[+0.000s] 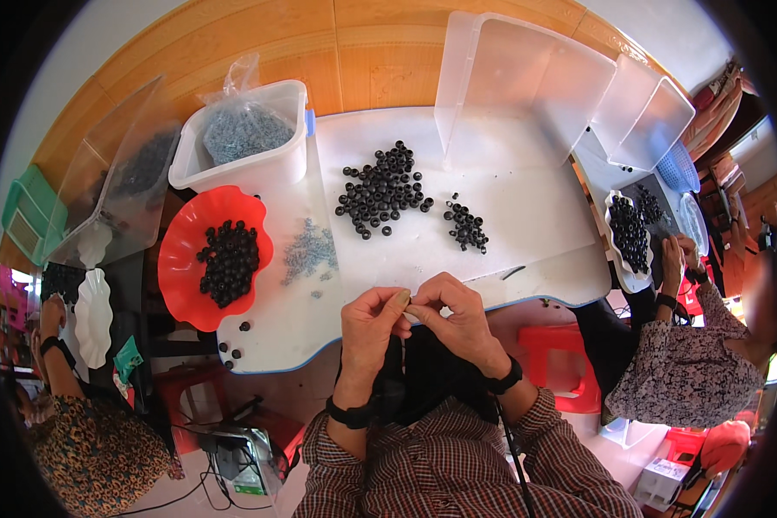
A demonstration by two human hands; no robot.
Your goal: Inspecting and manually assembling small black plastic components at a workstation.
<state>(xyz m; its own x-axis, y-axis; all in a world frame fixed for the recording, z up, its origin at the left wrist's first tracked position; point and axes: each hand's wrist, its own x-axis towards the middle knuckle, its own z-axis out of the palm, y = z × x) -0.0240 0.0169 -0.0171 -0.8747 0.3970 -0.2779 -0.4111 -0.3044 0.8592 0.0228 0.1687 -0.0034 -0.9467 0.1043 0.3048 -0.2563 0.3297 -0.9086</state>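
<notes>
Head view: left hand (373,321) and right hand (459,318) meet at near table edge (527,293), fingertips pressed together, pinching something tiny; cannot tell what.

Black rings (382,190) piled mid-table, well beyond hands; smaller cluster (467,226) to right.

Grey screws (309,252) scattered left, beside red dish (186,259).

Risk: piece pinched right over edge, so slip likely sends it into lap or floor.

Loose rings (230,348) near left edge may roll off if sleeve brushes them.

A single head-worn fisheye view looks steeply down, close over the white table (527,216), edges bending outward.
</notes>
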